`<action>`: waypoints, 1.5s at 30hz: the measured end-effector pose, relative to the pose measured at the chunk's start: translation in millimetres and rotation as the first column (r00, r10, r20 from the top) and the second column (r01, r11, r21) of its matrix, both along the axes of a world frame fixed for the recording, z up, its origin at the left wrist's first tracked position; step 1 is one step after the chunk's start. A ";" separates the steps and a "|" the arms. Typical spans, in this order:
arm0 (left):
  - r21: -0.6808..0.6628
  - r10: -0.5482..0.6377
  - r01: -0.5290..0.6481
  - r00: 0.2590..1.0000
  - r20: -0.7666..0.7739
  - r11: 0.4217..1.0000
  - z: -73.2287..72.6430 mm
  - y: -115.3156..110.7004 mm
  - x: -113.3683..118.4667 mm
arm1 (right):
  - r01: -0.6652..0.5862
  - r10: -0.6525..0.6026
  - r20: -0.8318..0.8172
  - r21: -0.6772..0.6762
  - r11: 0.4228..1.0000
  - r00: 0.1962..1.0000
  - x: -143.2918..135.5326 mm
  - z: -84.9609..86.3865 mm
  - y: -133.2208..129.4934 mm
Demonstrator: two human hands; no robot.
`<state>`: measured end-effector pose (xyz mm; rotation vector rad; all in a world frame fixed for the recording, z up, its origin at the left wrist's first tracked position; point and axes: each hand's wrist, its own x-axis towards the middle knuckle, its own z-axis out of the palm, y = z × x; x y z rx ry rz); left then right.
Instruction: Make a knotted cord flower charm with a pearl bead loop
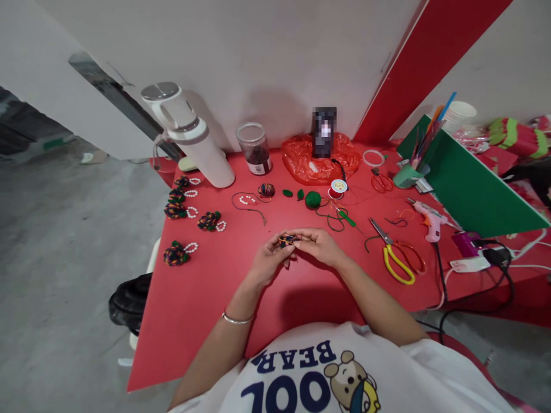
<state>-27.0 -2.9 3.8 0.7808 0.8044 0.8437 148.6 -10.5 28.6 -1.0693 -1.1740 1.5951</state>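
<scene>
Between my two hands, above the red table, is a small multicoloured yarn piece (287,241), dark with orange and blue strands. My left hand (272,257) pinches it from the left, while the fingers of my right hand (317,245) close on its right side. Fingers cover much of it. Beyond my hands lie a multicoloured yarn ball (266,190), a green yarn ball (313,199), two green leaf pieces (287,193) and a string of white beads (247,200). A green-handled crochet hook (345,217) rests on green yarn to the right.
Several finished yarn pieces with bead loops (175,253) sit at the left. Yellow-and-red scissors (398,261), a pink glue gun (430,221) and a power strip (477,263) are at the right. A tall white bottle (206,155), a jar (255,150) and a propped phone (323,133) stand behind.
</scene>
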 end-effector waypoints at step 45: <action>-0.131 -0.242 0.268 0.952 0.185 0.954 8.6 2.3 -15.1 | 0.285 -0.207 -0.403 0.143 0.948 0.892 -58.9 10.6 74.3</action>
